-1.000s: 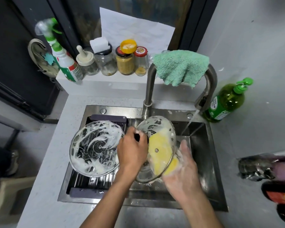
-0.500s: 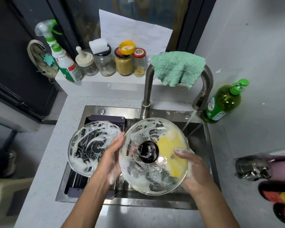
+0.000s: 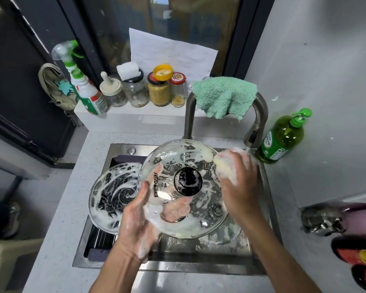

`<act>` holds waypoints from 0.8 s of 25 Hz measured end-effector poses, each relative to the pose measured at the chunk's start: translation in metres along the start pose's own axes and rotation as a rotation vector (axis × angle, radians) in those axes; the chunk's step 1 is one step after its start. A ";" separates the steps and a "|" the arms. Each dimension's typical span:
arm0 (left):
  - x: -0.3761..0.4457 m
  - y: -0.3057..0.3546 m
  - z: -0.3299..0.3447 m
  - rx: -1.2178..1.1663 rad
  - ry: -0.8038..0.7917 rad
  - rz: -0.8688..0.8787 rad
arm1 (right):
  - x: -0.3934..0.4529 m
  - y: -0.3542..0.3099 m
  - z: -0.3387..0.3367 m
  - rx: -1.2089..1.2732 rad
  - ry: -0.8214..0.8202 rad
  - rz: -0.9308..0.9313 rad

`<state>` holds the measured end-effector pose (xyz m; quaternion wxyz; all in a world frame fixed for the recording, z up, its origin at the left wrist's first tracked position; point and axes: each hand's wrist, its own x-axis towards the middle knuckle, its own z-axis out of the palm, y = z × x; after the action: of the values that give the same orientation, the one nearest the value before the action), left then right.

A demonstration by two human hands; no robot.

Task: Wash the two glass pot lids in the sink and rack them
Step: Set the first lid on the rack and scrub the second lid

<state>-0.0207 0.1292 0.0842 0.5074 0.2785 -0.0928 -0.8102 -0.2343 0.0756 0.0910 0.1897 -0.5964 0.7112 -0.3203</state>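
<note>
A: What are the hands doing?

B: The left hand [image 3: 140, 218] is spread nearly flat under the soapy glass lid [image 3: 183, 188], fingers showing through the glass at the lid's 7 o'clock edge, thumb up over the rim. It carries the lid over the sink [image 3: 220, 265].

A: And the right one?

B: The right hand [image 3: 239, 182] is curled around a yellow sponge [image 3: 225, 166], foamy and soft, pressed at the lid's 2 o'clock rim.

A: What does the lid look like?

B: Round, clear, domed, streaked with white suds, with a black round knob [image 3: 188, 181] at its centre facing up.

A: The other lid?

B: The second glass lid [image 3: 112, 195] lies at 9 o'clock from the first, also lathered in swirls, resting on a dark ribbed rack [image 3: 101, 240] in the sink's left part. The held lid overlaps its right edge; I cannot tell whether they touch.

A: Anything running?

B: A thin stream falls from the brushed-metal faucet [image 3: 256, 132], which has a green terry cloth [image 3: 224, 97] draped over its arch.
</note>
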 end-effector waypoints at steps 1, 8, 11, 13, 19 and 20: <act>-0.001 0.002 0.007 0.048 0.015 -0.008 | 0.007 -0.002 -0.004 0.034 -0.065 -0.003; 0.001 -0.012 0.044 0.351 0.034 0.050 | 0.014 -0.045 -0.008 0.251 -0.166 -0.127; 0.002 -0.019 0.043 0.349 0.092 0.063 | 0.006 -0.052 -0.008 0.033 -0.256 -0.285; 0.005 -0.024 0.043 0.292 0.117 0.079 | -0.005 -0.052 -0.006 -0.095 -0.282 -0.376; 0.012 -0.028 0.048 0.224 0.125 0.124 | -0.024 -0.064 0.002 -0.145 -0.195 -0.261; 0.012 -0.031 0.049 0.256 0.115 0.127 | -0.022 -0.066 0.003 -0.117 -0.145 -0.126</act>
<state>-0.0757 0.1269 0.1067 0.5225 0.3804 -0.1834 -0.7407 -0.1796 0.0907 0.1315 0.1849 -0.6717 0.6742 -0.2454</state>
